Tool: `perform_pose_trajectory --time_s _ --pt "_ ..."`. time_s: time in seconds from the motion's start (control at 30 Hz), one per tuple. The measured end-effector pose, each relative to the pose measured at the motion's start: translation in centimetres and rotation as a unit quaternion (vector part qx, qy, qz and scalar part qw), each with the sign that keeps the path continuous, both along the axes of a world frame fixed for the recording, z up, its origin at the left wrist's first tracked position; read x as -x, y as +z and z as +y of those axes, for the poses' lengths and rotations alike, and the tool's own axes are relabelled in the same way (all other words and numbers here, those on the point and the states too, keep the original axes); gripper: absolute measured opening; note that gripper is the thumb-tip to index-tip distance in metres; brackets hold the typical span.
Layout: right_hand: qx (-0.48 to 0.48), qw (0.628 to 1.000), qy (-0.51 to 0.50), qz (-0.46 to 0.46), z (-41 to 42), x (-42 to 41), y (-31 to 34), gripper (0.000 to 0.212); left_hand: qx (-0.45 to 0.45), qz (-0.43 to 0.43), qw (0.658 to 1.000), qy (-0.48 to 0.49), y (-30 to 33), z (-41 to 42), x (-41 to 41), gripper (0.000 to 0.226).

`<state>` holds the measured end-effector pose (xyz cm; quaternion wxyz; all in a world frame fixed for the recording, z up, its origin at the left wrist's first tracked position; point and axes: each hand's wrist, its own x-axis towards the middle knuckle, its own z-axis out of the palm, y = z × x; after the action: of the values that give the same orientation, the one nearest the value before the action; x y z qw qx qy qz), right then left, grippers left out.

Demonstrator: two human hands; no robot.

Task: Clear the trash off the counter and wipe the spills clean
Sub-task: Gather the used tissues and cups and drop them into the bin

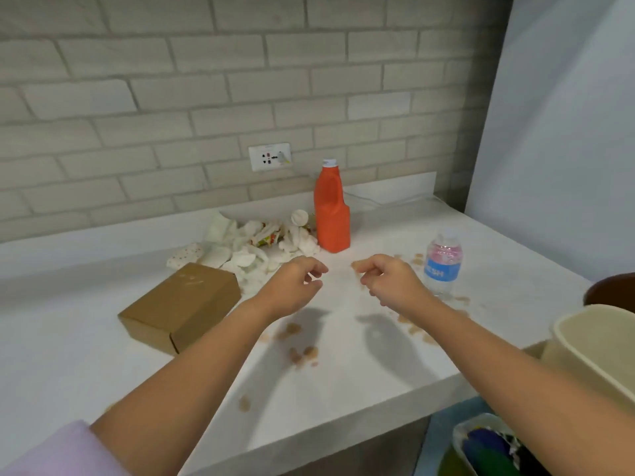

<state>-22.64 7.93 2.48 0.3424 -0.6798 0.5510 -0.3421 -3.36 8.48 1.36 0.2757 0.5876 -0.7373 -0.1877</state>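
Note:
On the white counter (68,338) lie a brown cardboard box (178,304), a heap of crumpled white tissues and wrappers (254,242), an orange jug (331,214) with a white cap, and a small water bottle (442,262) with a blue label. Brownish spill spots (302,353) dot the counter's middle and right. My left hand (295,286) hovers above the counter right of the box, fingers loosely curled, holding nothing. My right hand (388,276) hovers left of the water bottle, fingers curled, nothing visible in it.
A beige bin (584,348) stands off the counter's right edge. Below it sits a container with blue and green items (488,444). A wall socket (269,157) is set in the brick wall behind the jug. A white panel (567,132) bounds the right side.

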Motion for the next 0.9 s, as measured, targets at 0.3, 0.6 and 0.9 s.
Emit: perform_pose_trajectory --time_s 0.3,0.6,0.9 --pt "-0.044 0.993 0.070 0.082 -5.8 -10.5 -3.6 0.044 -0.055 -0.107 0.990 0.069 -3.0 -6.5 -11.2 0.038" --pt "-0.010 0.968 0.111 0.225 -13.0 -16.3 -7.0 0.051 -0.195 -0.323 0.925 0.031 -3.6 -13.9 -15.0 0.086" --pt "-0.021 0.934 0.182 0.305 -16.6 -19.2 -9.1 0.079 -0.178 -0.243 0.951 -0.067 -6.3 -16.3 -15.2 0.021"
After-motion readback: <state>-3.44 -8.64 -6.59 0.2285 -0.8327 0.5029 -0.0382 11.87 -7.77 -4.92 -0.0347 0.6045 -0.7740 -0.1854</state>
